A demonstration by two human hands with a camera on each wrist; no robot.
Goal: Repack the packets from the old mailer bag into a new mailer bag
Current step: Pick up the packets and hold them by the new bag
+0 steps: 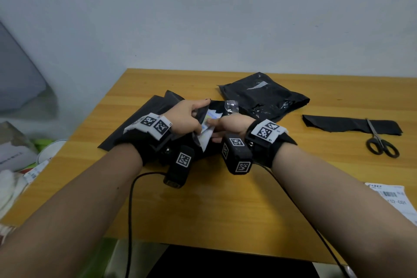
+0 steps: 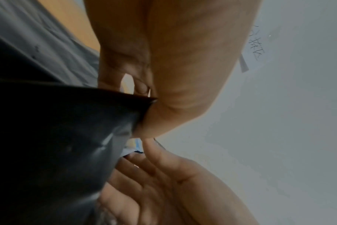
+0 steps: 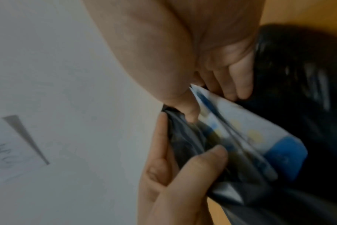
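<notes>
Packets point(image 1: 208, 125) sit right between both hands mid-tabletop, right hand point(image 1: 230, 125) pinching them lengthwise toward the new mailer bag point(image 1: 158, 106) mouth that the left hand point(image 1: 188, 117) grips open.

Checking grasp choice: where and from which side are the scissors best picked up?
By the looped handles, coming from the near side: the scissors lie flat with handles toward the person, while the closed blades point away and rest on a black strip.

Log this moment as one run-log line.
left hand holds new mailer bag open | right hand slides packets in | scissors idle
</notes>
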